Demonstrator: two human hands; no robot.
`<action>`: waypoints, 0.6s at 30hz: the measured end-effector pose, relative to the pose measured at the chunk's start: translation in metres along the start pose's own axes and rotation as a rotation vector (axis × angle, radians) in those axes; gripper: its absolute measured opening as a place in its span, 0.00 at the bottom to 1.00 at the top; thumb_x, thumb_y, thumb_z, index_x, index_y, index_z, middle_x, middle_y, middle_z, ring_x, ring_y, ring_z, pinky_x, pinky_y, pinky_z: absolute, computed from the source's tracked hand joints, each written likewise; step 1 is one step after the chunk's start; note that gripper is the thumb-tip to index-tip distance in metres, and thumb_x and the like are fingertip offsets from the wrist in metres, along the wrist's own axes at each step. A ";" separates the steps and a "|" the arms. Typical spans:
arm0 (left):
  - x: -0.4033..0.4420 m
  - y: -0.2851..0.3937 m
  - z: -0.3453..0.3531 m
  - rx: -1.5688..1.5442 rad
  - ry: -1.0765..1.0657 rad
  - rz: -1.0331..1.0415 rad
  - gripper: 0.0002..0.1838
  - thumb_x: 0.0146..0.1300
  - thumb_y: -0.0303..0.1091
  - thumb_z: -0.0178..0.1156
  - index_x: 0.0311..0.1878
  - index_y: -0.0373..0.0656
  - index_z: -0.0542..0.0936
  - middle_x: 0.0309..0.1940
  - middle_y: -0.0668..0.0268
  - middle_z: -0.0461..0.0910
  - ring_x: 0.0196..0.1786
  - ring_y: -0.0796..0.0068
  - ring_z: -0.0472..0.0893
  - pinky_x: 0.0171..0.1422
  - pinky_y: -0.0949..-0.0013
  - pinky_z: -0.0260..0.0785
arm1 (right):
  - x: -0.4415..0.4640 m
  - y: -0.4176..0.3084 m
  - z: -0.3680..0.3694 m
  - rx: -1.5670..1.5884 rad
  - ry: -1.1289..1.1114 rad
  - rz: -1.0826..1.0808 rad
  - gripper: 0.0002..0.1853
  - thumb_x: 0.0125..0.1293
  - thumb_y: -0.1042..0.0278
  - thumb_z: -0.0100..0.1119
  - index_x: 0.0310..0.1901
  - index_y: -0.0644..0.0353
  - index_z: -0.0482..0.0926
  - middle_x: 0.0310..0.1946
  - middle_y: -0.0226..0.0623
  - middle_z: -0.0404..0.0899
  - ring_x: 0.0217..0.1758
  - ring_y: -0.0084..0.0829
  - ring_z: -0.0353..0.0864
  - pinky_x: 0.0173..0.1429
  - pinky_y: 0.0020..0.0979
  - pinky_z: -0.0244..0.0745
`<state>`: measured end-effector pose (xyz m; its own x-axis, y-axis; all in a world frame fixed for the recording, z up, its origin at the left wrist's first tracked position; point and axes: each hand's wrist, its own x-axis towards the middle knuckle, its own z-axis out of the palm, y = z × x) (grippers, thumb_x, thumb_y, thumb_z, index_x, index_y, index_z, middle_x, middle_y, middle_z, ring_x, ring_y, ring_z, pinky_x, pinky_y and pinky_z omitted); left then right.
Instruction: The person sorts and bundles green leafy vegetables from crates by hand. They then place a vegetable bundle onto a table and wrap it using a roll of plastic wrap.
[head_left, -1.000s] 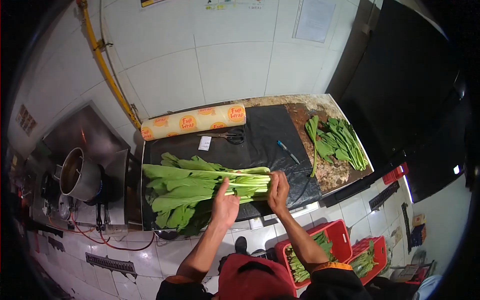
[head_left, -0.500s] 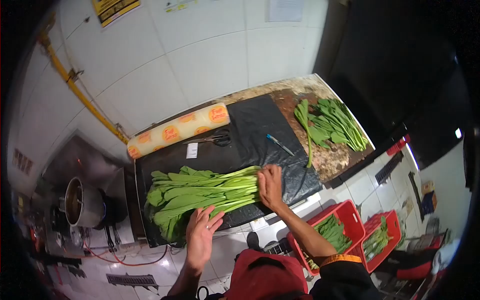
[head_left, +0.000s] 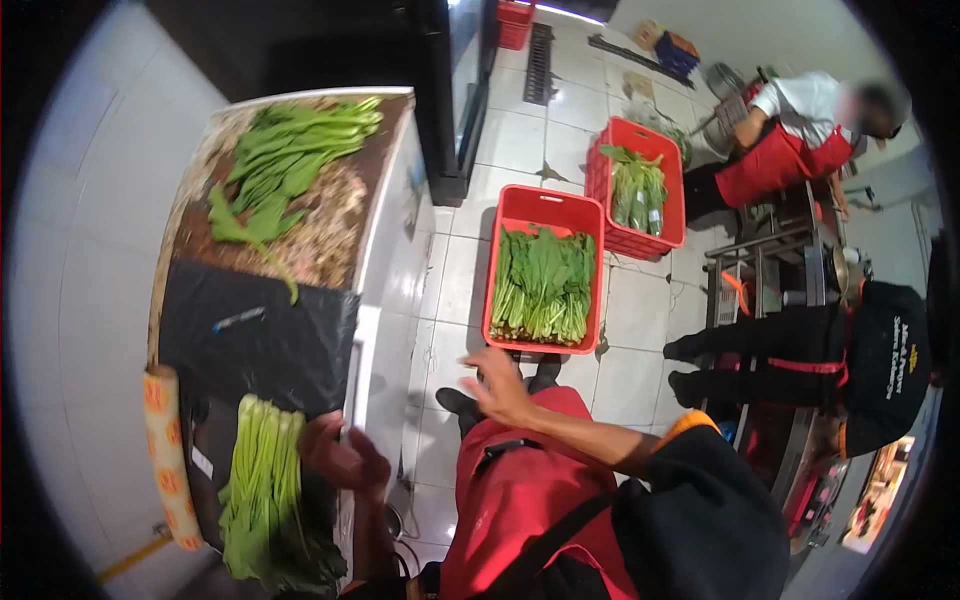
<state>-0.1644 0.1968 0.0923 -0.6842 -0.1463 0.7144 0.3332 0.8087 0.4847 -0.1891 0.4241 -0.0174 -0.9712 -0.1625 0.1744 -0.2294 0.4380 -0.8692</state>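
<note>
A large bunch of leafy green vegetables lies on the black plastic-covered worktop, pale stems toward the far side. My left hand hovers just right of the bunch, slightly blurred, thumb apart from the fingers and nothing visible in it. Out over the floor, my right hand is open and holds nothing. It is nearest to a red crate, in which more leafy greens stand packed with their stems toward me.
A printed plastic-wrap roll, a white paper slip and a pen lie on the worktop. Loose greens rest farther along. Behind the first crate stands a second red crate of vegetables. Two people are at the right.
My view has swung right toward the crates and co-workers. My right hand has let go of the stems and moved off the worktop. My left hand has come away from the leaves.
</note>
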 end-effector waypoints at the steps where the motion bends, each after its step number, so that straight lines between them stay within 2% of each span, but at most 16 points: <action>1: 0.001 0.004 0.028 -0.051 -0.009 0.003 0.11 0.65 0.32 0.57 0.46 0.39 0.69 0.44 0.56 0.70 0.47 0.62 0.71 0.50 0.64 0.69 | -0.015 0.033 -0.024 -0.047 -0.005 0.165 0.16 0.62 0.59 0.60 0.47 0.62 0.76 0.39 0.45 0.75 0.44 0.44 0.74 0.50 0.40 0.68; 2: 0.002 0.013 0.057 -0.189 -0.010 -0.047 0.09 0.64 0.30 0.56 0.44 0.38 0.71 0.41 0.57 0.71 0.45 0.63 0.72 0.50 0.64 0.69 | -0.031 0.056 -0.049 -0.036 0.082 0.331 0.16 0.63 0.60 0.59 0.46 0.63 0.75 0.36 0.45 0.75 0.40 0.42 0.75 0.46 0.38 0.70; 4: -0.002 0.028 0.108 -0.193 -0.222 -0.155 0.06 0.65 0.29 0.55 0.41 0.37 0.74 0.36 0.60 0.74 0.41 0.66 0.74 0.50 0.65 0.68 | -0.061 0.110 -0.087 -0.098 0.220 0.478 0.12 0.64 0.64 0.58 0.44 0.63 0.75 0.29 0.44 0.75 0.32 0.41 0.76 0.39 0.38 0.72; 7: -0.028 0.045 0.205 -0.432 -0.484 -0.397 0.07 0.62 0.25 0.56 0.43 0.37 0.75 0.30 0.66 0.75 0.31 0.75 0.75 0.40 0.72 0.70 | -0.086 0.187 -0.131 -0.153 0.273 0.666 0.10 0.63 0.64 0.58 0.41 0.62 0.75 0.27 0.44 0.77 0.30 0.44 0.78 0.37 0.41 0.72; 10: -0.105 0.026 0.315 -0.583 -0.807 -0.900 0.11 0.64 0.30 0.59 0.47 0.36 0.77 0.34 0.62 0.80 0.36 0.74 0.80 0.43 0.71 0.73 | -0.098 0.265 -0.146 -0.215 0.294 0.815 0.08 0.64 0.66 0.57 0.39 0.61 0.76 0.27 0.45 0.80 0.32 0.48 0.81 0.38 0.42 0.73; 12: -0.168 0.001 0.379 -0.488 -1.028 -0.901 0.12 0.64 0.32 0.59 0.47 0.35 0.77 0.36 0.60 0.82 0.38 0.73 0.82 0.44 0.69 0.74 | -0.096 0.328 -0.145 -0.289 0.352 0.830 0.08 0.63 0.67 0.58 0.37 0.63 0.76 0.23 0.43 0.79 0.26 0.37 0.81 0.33 0.37 0.74; 13: -0.212 -0.021 0.412 -0.451 -1.055 -0.789 0.13 0.63 0.32 0.60 0.46 0.34 0.77 0.35 0.57 0.82 0.38 0.70 0.82 0.44 0.69 0.74 | -0.098 0.360 -0.140 -0.286 0.330 0.886 0.06 0.64 0.69 0.58 0.37 0.62 0.76 0.24 0.43 0.81 0.28 0.37 0.83 0.34 0.36 0.75; 14: -0.238 -0.036 0.442 -0.436 -1.062 -0.795 0.13 0.63 0.32 0.60 0.46 0.34 0.77 0.35 0.57 0.82 0.38 0.70 0.82 0.44 0.69 0.74 | -0.095 0.390 -0.134 -0.275 0.322 0.896 0.06 0.64 0.69 0.58 0.37 0.62 0.76 0.24 0.43 0.81 0.28 0.37 0.83 0.34 0.36 0.75; 16: -0.296 -0.062 0.494 -0.213 -1.137 -0.632 0.18 0.59 0.35 0.64 0.48 0.33 0.76 0.36 0.53 0.82 0.39 0.59 0.83 0.46 0.64 0.74 | -0.089 0.441 -0.116 -0.229 0.304 0.935 0.05 0.64 0.71 0.57 0.37 0.62 0.77 0.25 0.43 0.81 0.29 0.37 0.83 0.36 0.36 0.75; 17: -0.329 -0.080 0.523 -0.195 -1.151 -0.647 0.18 0.59 0.35 0.64 0.48 0.33 0.76 0.36 0.53 0.82 0.39 0.59 0.83 0.46 0.64 0.74 | -0.087 0.465 -0.106 -0.215 0.264 0.969 0.05 0.63 0.72 0.57 0.37 0.64 0.77 0.25 0.42 0.81 0.29 0.34 0.83 0.36 0.34 0.75; 18: -0.371 -0.103 0.554 -0.194 -1.068 -0.556 0.21 0.57 0.38 0.65 0.49 0.33 0.75 0.35 0.52 0.81 0.39 0.53 0.82 0.46 0.60 0.74 | -0.087 0.490 -0.091 -0.206 0.247 0.991 0.05 0.63 0.72 0.57 0.37 0.64 0.77 0.25 0.42 0.81 0.29 0.34 0.83 0.36 0.34 0.75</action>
<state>-0.3042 0.4840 -0.5023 -0.9231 0.1703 -0.3448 -0.1465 0.6733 0.7247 -0.2229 0.7333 -0.4167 -0.7114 0.5278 -0.4641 0.6939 0.4224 -0.5832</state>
